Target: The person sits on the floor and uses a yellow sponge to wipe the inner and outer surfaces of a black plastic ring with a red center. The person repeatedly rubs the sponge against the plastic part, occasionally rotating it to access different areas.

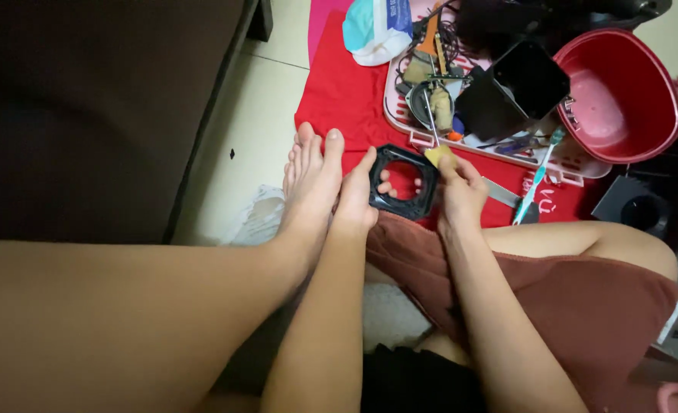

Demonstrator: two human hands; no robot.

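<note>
Sitting on the floor, the person holds a black square frame (404,182) with a round opening in the left hand (356,200). This hand is closed around the left edge of the frame, with the thumb on its front side and the fingertips showing through the round hole. The frame stands almost upright, just above a brown cloth (583,298) that covers the lap.

The right hand (461,191) is just to the right of the frame. Its fingers are pressed together and they pinch the yellow handle of a screwdriver (433,126). The thin metal shaft goes up and away from this hand, over the top right corner of the frame. I cannot tell if the tip touches the frame.

To the left of the left hand, a bare foot (310,172) touches it, resting on the pale floor (239,130). Beyond both hands lies a red mat (339,95). Farther from the right hand there is a white basket tray (400,115) full of tools and wires, with a black square box (511,88) lying in it. A red plastic basin (622,95) is far to the right of it. A light blue toothbrush (538,176) lies on the mat, near the right side of the right hand.
</note>
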